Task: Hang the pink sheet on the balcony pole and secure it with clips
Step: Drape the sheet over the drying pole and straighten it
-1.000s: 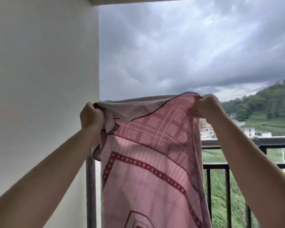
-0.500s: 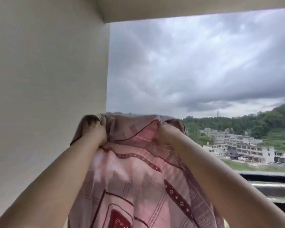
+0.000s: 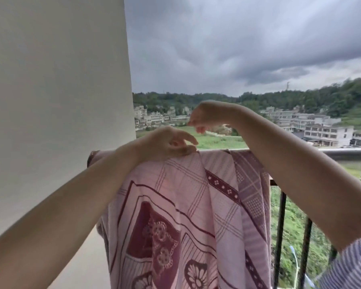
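Note:
The pink sheet (image 3: 188, 205), patterned with dark maroon borders and flowers, hangs draped over the balcony pole (image 3: 346, 152) beside the wall. My left hand (image 3: 167, 143) rests on the sheet's top fold at the pole, its fingers loosely curled and slightly apart. Just above the pole and clear of the cloth hovers my right hand (image 3: 204, 115), fingers hanging loosely curled with nothing in them. No clips are in view.
A white wall (image 3: 56, 101) stands close on the left. Black railing bars (image 3: 279, 236) run below the pole on the right. Beyond are fields, buildings and a cloudy sky. A striped sleeve (image 3: 350, 265) shows at the lower right.
Both hands held the sheet up bunched before me. Now it lies over the pole, my right hand has let go and lifted, and my left hand has loosened on the top fold.

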Motion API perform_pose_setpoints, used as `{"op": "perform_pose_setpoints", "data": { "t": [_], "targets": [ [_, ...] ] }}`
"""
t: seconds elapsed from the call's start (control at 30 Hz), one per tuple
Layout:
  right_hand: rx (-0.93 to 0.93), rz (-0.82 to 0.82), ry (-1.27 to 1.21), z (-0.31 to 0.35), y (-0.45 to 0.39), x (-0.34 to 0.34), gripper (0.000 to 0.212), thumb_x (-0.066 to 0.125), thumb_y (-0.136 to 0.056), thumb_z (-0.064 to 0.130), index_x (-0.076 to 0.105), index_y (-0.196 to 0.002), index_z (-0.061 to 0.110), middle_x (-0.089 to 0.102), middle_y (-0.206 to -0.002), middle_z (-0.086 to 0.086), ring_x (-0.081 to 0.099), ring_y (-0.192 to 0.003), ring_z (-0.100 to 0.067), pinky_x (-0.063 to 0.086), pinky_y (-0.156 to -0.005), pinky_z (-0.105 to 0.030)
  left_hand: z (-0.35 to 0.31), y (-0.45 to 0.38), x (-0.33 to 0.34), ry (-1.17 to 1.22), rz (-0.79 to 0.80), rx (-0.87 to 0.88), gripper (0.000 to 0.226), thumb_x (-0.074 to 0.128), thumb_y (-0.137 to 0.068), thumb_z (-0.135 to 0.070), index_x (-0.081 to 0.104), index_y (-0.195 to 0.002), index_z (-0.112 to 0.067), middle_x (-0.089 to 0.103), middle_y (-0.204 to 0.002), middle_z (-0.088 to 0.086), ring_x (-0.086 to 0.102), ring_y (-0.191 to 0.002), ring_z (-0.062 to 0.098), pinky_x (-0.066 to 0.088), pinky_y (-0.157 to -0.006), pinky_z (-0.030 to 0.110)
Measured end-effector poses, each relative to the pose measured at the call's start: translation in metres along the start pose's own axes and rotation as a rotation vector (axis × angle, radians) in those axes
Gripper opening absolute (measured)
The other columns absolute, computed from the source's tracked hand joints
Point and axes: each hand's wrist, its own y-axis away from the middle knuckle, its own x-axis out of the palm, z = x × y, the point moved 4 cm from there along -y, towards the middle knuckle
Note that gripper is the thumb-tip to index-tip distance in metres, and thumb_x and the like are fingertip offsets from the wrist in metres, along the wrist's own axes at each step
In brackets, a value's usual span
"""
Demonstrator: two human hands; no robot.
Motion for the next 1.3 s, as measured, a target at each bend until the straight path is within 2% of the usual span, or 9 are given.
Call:
{"op": "perform_pose_setpoints", "data": {
  "t": [0.27, 0.33, 0.43, 0.53, 0.67, 0.83, 0.97, 1.13, 1.3],
  "targets": [
    [0.038, -1.045, 0.102, -0.034, 0.182, 0.042, 0.037, 0.055, -0.076, 0.035, 0.061, -0.066, 0.000, 0.061, -0.053, -0.009, 0.043, -0.054, -0.006, 0.044, -0.053, -0.014, -0.038, 0.009, 0.015, -0.074, -0.219, 0.194, 0.030, 0.056, -0.083, 0.002, 0.069, -0.100, -0.018, 0.054, -0.084, -0.015, 0.054, -0.080, 0.010, 0.051, -0.069, 0.018],
    [0.135, -0.932, -0.031, -0.041, 0.203, 0.079, 0.049, 0.058, -0.072, 0.044, 0.060, -0.084, -0.004, 0.053, -0.049, 0.001, 0.036, -0.045, -0.001, 0.038, -0.049, -0.008, -0.047, 0.010, 0.018, -0.181, -0.269, 0.186, 0.017, 0.059, -0.083, -0.010, 0.069, -0.097, -0.014, 0.060, -0.087, -0.005, 0.057, -0.080, 0.014, 0.053, -0.071, 0.022],
    [0.453, -0.210, -0.474, -0.047, 0.206, 0.148, 0.049, 0.065, -0.074, 0.034, 0.053, -0.112, 0.007, 0.048, -0.060, 0.010, 0.038, -0.047, -0.001, 0.038, -0.040, -0.010, -0.058, 0.014, 0.026, -0.401, -0.312, 0.163, 0.024, 0.063, -0.080, -0.034, 0.063, -0.095, -0.016, 0.063, -0.092, 0.002, 0.059, -0.082, 0.017, 0.055, -0.076, 0.034],
    [0.615, 0.172, -0.664, -0.049, 0.217, 0.196, 0.017, 0.056, -0.086, 0.024, 0.063, -0.076, 0.014, 0.049, -0.056, 0.007, 0.038, -0.040, -0.002, 0.034, -0.039, -0.012, -0.065, 0.019, 0.035, -0.535, -0.387, 0.106, 0.038, 0.061, -0.081, -0.034, 0.055, -0.116, -0.019, 0.063, -0.101, 0.007, 0.059, -0.095, 0.023, 0.055, -0.081, 0.036],
    [0.812, -0.204, -0.938, -0.079, 0.256, 0.179, 0.038, 0.042, -0.087, -0.004, 0.047, -0.050, 0.006, 0.040, -0.034, 0.003, 0.033, -0.023, -0.005, 0.027, -0.028, -0.016, -0.073, 0.021, 0.045, -0.667, -0.462, 0.005, 0.034, 0.042, -0.093, -0.023, 0.051, -0.125, -0.020, 0.056, -0.116, 0.016, 0.054, -0.107, 0.030, 0.051, -0.084, 0.032],
    [0.708, -0.730, -0.722, -0.123, 0.288, 0.061, 0.020, 0.044, -0.080, -0.004, 0.057, -0.065, -0.008, 0.061, -0.065, -0.019, 0.061, -0.055, -0.029, 0.057, -0.059, -0.046, -0.084, 0.016, 0.048, -0.585, -0.483, -0.055, 0.023, 0.036, -0.094, -0.006, 0.058, -0.097, -0.002, 0.056, -0.096, 0.013, 0.050, -0.071, 0.022, 0.048, -0.067, 0.025],
    [0.550, -0.986, -0.146, -0.136, 0.266, -0.032, 0.016, 0.045, -0.086, 0.000, 0.056, -0.094, -0.008, 0.062, -0.084, -0.020, 0.053, -0.067, -0.022, 0.038, -0.048, 0.001, -0.094, -0.022, 0.027, -0.276, -0.680, -0.143, 0.019, 0.045, -0.090, -0.003, 0.060, -0.095, 0.007, 0.065, -0.092, 0.026, 0.061, -0.078, 0.034, 0.045, -0.066, 0.035],
    [0.389, -0.682, 0.278, -0.181, 0.179, -0.114, 0.100, 0.072, -0.068, 0.035, 0.010, -0.133, -0.009, 0.027, -0.139, -0.025, 0.026, -0.130, -0.035, 0.026, -0.109, -0.039, -0.101, -0.087, 0.003, -0.337, -0.652, -0.440, 0.034, 0.033, -0.088, 0.005, 0.039, -0.121, 0.011, 0.040, -0.126, 0.033, 0.050, -0.109, 0.046, 0.044, -0.091, 0.045],
    [0.403, -0.254, 0.252, -0.236, 0.118, -0.107, 0.089, 0.057, -0.078, 0.045, 0.010, -0.137, -0.003, 0.043, -0.132, -0.025, 0.044, -0.118, -0.035, 0.038, -0.097, -0.036, -0.097, -0.144, 0.037, -0.246, -0.137, -0.546, 0.050, 0.047, -0.091, -0.034, 0.039, -0.132, -0.007, 0.049, -0.129, 0.018, 0.049, -0.116, 0.029, 0.038, -0.099, 0.034]
  ]
}}
